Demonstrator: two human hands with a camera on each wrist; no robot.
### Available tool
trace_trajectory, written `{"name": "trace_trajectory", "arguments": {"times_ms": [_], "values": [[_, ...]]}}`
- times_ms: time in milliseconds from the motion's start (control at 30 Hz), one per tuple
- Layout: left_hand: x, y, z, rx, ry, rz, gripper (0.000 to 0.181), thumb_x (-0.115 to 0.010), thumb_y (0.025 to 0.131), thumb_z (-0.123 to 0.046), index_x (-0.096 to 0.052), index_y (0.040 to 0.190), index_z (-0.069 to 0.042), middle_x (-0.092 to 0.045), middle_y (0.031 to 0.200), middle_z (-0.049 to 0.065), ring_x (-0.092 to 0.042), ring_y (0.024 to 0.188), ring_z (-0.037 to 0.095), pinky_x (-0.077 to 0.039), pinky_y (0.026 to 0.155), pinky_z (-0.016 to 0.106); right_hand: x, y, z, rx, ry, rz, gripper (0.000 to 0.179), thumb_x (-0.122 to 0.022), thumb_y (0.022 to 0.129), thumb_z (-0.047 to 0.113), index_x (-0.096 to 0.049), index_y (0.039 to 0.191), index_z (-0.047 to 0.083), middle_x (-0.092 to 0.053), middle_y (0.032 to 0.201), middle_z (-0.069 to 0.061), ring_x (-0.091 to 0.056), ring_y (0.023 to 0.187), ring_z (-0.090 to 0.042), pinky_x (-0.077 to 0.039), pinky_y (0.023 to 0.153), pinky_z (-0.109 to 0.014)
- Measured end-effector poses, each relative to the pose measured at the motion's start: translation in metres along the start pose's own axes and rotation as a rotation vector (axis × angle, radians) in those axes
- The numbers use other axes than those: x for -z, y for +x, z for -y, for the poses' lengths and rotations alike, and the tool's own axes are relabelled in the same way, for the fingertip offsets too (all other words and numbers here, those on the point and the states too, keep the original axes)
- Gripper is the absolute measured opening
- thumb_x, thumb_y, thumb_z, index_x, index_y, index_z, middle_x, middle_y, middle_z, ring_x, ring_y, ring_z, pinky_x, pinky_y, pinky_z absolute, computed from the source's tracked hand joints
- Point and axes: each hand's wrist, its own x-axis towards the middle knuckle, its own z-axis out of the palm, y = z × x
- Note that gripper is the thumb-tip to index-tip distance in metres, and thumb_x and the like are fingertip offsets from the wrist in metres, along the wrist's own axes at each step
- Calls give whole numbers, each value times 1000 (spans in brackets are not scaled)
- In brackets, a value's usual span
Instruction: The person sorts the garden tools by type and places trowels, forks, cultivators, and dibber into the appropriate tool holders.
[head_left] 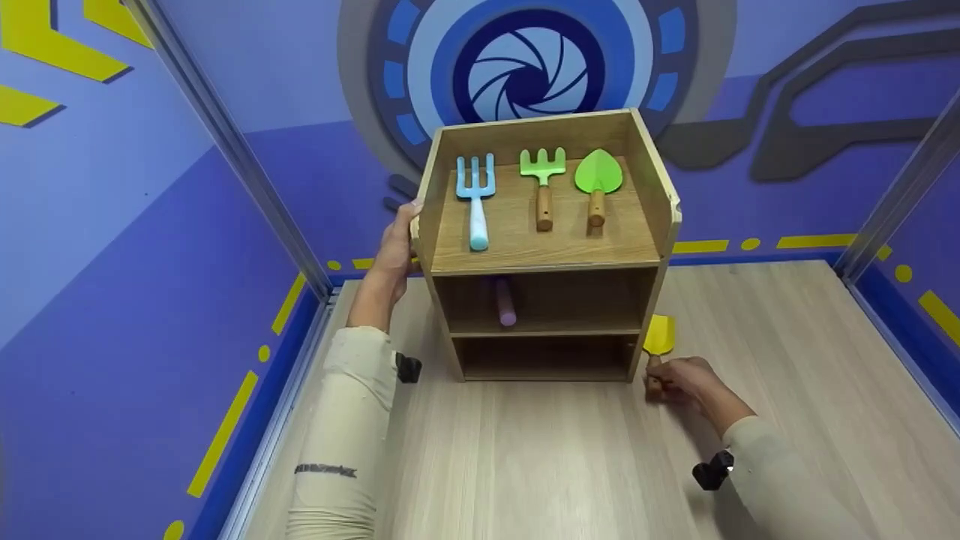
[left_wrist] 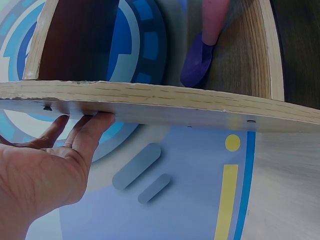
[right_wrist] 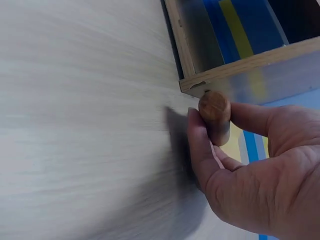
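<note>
A small wooden shelf unit (head_left: 547, 266) stands on the table. My left hand (head_left: 395, 244) is at its left side; in the left wrist view the extended fingers (left_wrist: 92, 131) press against the outer face of the side panel (left_wrist: 165, 112). Beside the lower right corner of the shelf, my right hand (head_left: 686, 379) pinches the wooden handle (right_wrist: 215, 107) of a yellow trowel (head_left: 660, 334) between thumb and fingers. On the top shelf lie a light blue hand fork (head_left: 477, 202), a green hand rake (head_left: 544, 176) and a green trowel (head_left: 598, 176).
A purple tool with a pink handle (head_left: 505, 304) lies in the middle compartment; its purple head (left_wrist: 197, 62) shows in the left wrist view. The pale wood tabletop (head_left: 525, 457) ends at blue patterned walls (head_left: 787, 217) with metal corner posts.
</note>
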Motion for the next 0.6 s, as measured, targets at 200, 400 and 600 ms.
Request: {"name": "trace_trajectory", "arguments": {"times_ms": [200,400,600], "values": [[-1,0,-1,0,-1,-3,75,-49,93,-64,-56,151,-18,-60,132,10,-63,113,26,-55,89,40,0,-2,-2,28,29,31,24,-62,100,13,-65,113,-7,-67,79,2,-62,78,-14,-56,73,-28],[0,-1,1,7,6,-9,76,-50,92,-65,-55,152,-19,-60,132,11,-63,112,26,-54,89,40,-2,-1,-4,38,23,40,24,-61,100,12,-65,113,-8,-68,79,1,-63,79,-14,-56,73,-29],[0,0,1,-7,9,-5,75,-47,93,-64,-53,157,-24,-59,137,12,-61,115,27,-53,90,40,0,-2,-6,61,6,27,27,-62,101,14,-65,114,-8,-67,81,1,-63,80,-14,-57,73,-29]]}}
